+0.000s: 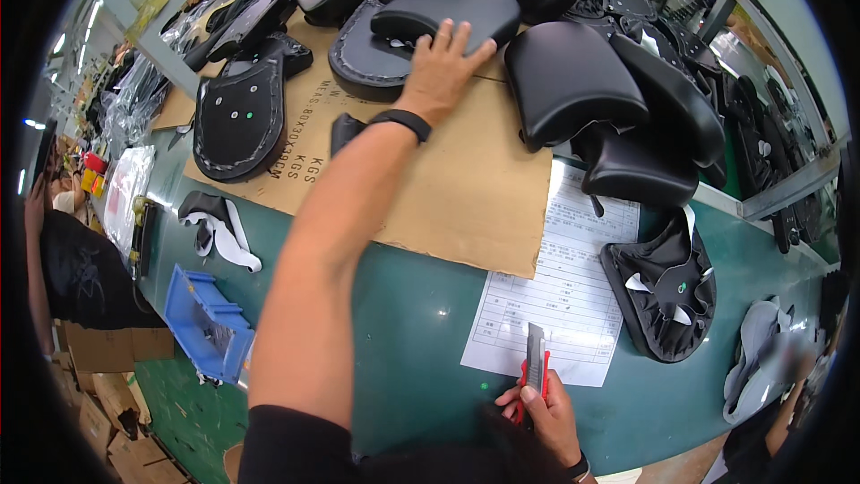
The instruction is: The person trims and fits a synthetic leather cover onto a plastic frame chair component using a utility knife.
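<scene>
My left hand [445,72] reaches far forward and rests, fingers spread, on a black padded cushion [448,7] in the pile. Under that cushion lies another black pad [363,54] with its stitched underside showing. Low in the view, my right hand [545,412] grips a red utility knife [535,363], its blade out and pointing away from me. The knife is just over the near edge of a printed paper sheet [537,314]. Right of the sheet lies a black cover [667,291] with gathered edges and white tabs.
A flattened cardboard sheet [466,188] lies under the pads on the green table [403,305]. More black cushions [573,81] are heaped at the right. A blue bin [202,314] stands at the left edge. Metal frame posts [161,36] rise at both sides; other people work around.
</scene>
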`<state>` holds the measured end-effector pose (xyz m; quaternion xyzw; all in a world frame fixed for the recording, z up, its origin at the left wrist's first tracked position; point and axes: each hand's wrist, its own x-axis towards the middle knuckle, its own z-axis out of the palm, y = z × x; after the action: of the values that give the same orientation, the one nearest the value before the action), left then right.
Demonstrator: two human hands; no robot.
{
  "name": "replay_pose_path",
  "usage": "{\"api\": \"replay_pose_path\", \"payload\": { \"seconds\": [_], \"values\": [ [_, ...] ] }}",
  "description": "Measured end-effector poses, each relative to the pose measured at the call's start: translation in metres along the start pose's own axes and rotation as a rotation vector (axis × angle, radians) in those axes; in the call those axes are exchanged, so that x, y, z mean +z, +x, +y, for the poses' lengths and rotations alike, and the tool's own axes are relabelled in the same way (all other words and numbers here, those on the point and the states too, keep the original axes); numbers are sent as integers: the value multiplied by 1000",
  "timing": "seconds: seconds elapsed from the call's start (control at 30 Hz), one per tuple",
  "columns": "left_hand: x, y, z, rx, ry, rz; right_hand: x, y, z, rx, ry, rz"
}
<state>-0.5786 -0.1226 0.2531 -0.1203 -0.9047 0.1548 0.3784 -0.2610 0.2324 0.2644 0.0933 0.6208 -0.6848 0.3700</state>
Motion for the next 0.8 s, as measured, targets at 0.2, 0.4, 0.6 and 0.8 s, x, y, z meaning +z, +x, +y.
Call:
{"api": "replay_pose_path", "payload": {
  "seconds": [0.2,0.4,0.6,0.8],
  "values": [
    [-151,20,-66,-557,-633,285,-9,5,1,-9,97,-108],
    [-270,-80,-32,-914,-1517,-142,-14,-2,7,-277,228,188],
    [-303,-205,65,-1161,-1805,-978,13,-38,-3,-230,-310,-26],
    [-368,-213,107,-271,-789,-538,21,-59,4,-189,-732,-72]
  ]
}}
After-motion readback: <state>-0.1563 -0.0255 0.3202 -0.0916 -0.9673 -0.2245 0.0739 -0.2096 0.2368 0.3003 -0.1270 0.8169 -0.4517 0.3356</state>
